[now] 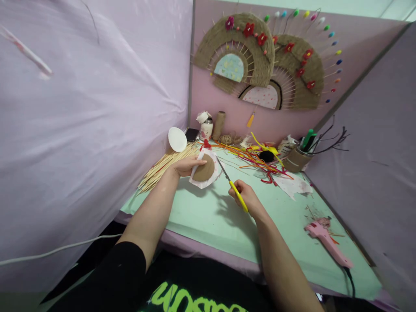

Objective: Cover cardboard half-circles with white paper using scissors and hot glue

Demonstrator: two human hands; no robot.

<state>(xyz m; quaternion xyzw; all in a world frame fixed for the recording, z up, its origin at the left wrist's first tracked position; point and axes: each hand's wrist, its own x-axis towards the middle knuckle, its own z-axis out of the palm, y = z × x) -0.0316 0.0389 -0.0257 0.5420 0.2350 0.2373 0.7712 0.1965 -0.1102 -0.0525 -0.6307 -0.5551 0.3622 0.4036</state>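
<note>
My left hand (190, 166) grips a round brown cardboard disc (204, 170) backed by a larger piece of pale patterned paper or cloth (200, 184), thumb lying on the disc's face. The pale border sticks out around the disc with an uneven outline. In my right hand (246, 196) is a pair of scissors with yellow handles (239, 198), fingers wrapped around the grips. Their dark blades (222, 168) point up and left, the tips at the upper right edge of the pale border. Whether the blades touch it I cannot tell.
Thin wooden sticks (162, 168) lie at the left, near a white oval piece (177, 139). Colourful pipe cleaners (251, 157) spread across the back. A pen holder (296, 159) stands back right; a pink glue gun (329, 245) lies front right. Decorated fan shapes (240, 47) hang behind.
</note>
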